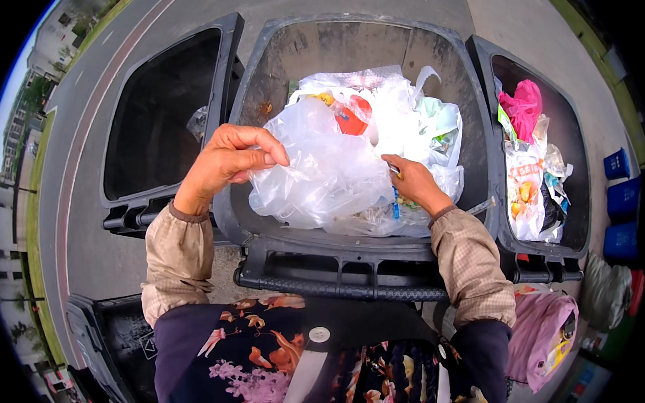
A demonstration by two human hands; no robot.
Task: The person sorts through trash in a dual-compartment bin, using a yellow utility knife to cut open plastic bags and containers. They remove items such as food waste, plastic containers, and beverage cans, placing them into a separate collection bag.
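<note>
So I'm standing right by this person and they're elbow-deep in bin stuff lol. The left hand [232, 156] has its thumb and index fingers pinched on the edge of a big, crumpled clear plastic bag [323, 177]. The right hand [414, 182] is curled in by the bag's other side, but honestly can't tell if those fingers are gripping anything.

The bag itself is at the front of a big grey bin [413, 45], on top of a heap with white bags [403, 115] behind it and something red [354, 117] poking out. Another bin [575, 182] stands just to the right with a bright pink bag [522, 105] in it, and a dark open one [162, 118] is on the left. Blue bins [624, 198] farther off to the right, too.
</note>
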